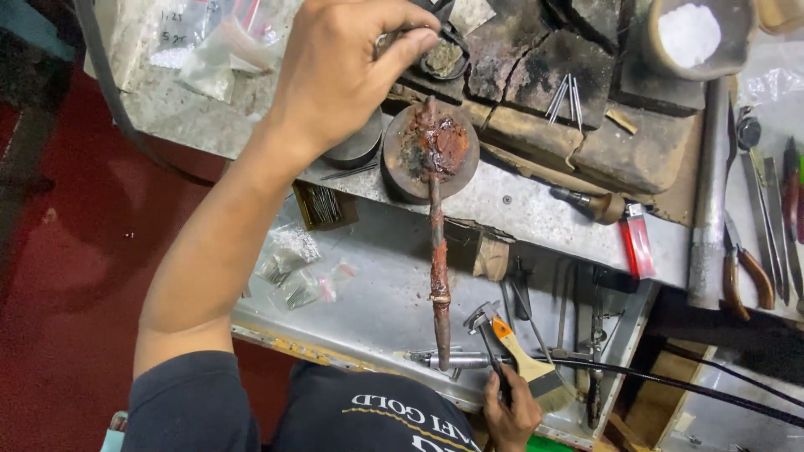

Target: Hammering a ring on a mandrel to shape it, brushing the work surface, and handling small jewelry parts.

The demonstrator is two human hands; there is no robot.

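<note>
My left hand (343, 71) reaches to the top of the bench and pinches a thin metal tool (400, 33) over a small dark dish (444, 59). My right hand (511, 412) is low at the front edge of the metal drawer (377, 301), closed around a dark tool handle (500, 368) next to a caliper (484, 320). Between the hands a rusty rod (440, 268) runs up to a round disc caked in reddish-brown material (434, 146).
Cracked dark soldering blocks (536, 67) with several pins (565, 96) sit at the back. A bowl of white powder (691, 33), a red lighter (636, 240), pliers (745, 272), a flat brush (532, 356), small plastic bags (301, 268) and a black hose (687, 387) lie around.
</note>
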